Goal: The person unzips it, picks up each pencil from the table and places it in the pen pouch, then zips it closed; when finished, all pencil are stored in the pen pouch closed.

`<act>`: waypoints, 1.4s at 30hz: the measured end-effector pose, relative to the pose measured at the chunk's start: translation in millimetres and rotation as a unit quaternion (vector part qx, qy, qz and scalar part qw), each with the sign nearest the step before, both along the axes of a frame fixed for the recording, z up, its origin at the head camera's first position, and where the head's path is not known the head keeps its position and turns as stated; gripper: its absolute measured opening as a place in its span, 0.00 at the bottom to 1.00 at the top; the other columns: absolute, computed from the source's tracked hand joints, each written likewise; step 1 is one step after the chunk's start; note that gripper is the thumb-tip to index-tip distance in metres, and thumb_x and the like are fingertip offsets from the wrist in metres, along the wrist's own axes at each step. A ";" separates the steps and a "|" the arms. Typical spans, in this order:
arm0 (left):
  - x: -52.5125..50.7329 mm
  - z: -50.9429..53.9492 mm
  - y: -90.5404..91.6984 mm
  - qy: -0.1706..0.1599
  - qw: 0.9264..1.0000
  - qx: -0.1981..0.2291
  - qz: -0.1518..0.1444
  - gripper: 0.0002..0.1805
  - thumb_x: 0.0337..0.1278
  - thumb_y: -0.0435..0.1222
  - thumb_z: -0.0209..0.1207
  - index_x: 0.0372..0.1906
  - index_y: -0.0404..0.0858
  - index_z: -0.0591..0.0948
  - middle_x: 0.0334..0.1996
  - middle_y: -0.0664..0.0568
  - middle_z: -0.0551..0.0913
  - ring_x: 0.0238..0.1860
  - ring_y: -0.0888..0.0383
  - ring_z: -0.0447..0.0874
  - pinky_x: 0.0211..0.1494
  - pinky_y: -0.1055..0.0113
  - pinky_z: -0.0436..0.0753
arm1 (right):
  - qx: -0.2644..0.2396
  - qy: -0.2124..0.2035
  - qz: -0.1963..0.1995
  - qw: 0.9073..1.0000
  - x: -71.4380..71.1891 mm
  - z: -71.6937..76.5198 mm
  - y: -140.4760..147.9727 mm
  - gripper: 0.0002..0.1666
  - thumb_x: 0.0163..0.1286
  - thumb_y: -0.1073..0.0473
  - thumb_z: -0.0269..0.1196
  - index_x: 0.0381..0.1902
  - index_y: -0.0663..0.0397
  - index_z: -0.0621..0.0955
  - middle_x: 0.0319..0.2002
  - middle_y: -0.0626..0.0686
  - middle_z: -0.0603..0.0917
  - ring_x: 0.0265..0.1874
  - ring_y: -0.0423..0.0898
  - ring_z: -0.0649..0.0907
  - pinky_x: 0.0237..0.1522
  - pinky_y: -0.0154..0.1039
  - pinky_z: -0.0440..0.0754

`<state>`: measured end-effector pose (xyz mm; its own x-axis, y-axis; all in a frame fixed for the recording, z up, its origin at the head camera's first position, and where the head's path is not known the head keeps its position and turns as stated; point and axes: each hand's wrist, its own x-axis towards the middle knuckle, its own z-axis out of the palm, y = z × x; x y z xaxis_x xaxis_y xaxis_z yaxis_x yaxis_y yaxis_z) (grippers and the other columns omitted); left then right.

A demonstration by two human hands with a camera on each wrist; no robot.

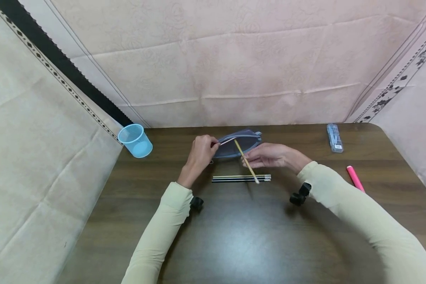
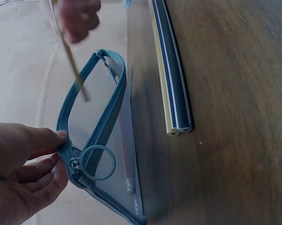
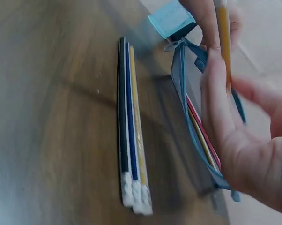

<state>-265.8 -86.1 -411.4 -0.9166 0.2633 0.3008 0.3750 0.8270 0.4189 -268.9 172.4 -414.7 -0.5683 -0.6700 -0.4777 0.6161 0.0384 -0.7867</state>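
A blue zip pencil pouch (image 1: 228,150) with see-through sides is held by my left hand (image 1: 201,154), whose thumb and fingers pinch its zipper edge. The pouch mouth gapes in the left wrist view, beside a ring-shaped zipper pull (image 2: 98,162). Inside lie a red pencil (image 3: 204,132) and a yellowish one. My right hand (image 1: 271,155) pinches a yellow pencil (image 1: 246,161), its white end toward me and its other end at the pouch mouth. Several striped pencils (image 1: 234,179) lie side by side on the table just in front of the pouch, their white ends rightward.
A light blue plastic cup (image 1: 136,142) stands at the table's back left corner. Toward the back right lies a small blue packet (image 1: 335,138). A pink marker (image 1: 355,178) rests beside my right forearm. Pale cloth (image 1: 252,71) hangs behind the wooden table (image 1: 230,244).
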 end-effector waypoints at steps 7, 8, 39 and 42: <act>1.6 1.1 1.5 0.000 1.000 0.002 0.002 0.07 0.64 0.34 0.65 0.40 0.36 0.91 0.39 0.46 0.91 0.38 0.56 0.87 0.43 0.62 0.85 | -0.051 -0.111 -0.202 0.972 -17.9 -9.9 -18.0 0.11 0.77 0.72 0.52 0.43 0.68 0.82 0.37 0.63 0.90 0.39 0.53 0.91 0.54 0.41 0.85; 2.0 1.2 2.0 -0.003 1.000 0.004 0.001 0.07 0.64 0.34 0.65 0.41 0.36 0.91 0.39 0.46 0.91 0.38 0.56 0.87 0.43 0.62 0.86 | -0.049 -0.115 -0.218 0.968 -20.4 -10.5 -21.2 0.10 0.76 0.72 0.52 0.44 0.68 0.81 0.36 0.63 0.90 0.38 0.53 0.91 0.56 0.42 0.84; 3.9 0.8 5.3 -0.011 1.000 0.015 -0.008 0.09 0.66 0.34 0.63 0.43 0.35 0.90 0.39 0.46 0.90 0.34 0.57 0.83 0.36 0.67 0.83 | 0.005 -0.101 -0.328 0.939 -28.1 -4.5 -73.2 0.31 0.73 0.77 0.53 0.73 0.69 0.65 0.68 0.67 0.73 0.66 0.54 0.77 0.61 0.33 0.77; 3.5 1.3 5.1 -0.010 1.000 0.020 -0.011 0.09 0.66 0.33 0.63 0.44 0.34 0.90 0.40 0.45 0.90 0.33 0.57 0.82 0.33 0.69 0.81 | 0.034 -0.050 -0.300 0.952 -14.7 2.9 -66.0 0.28 0.72 0.75 0.57 0.69 0.72 0.69 0.55 0.68 0.84 0.56 0.53 0.85 0.58 0.34 0.80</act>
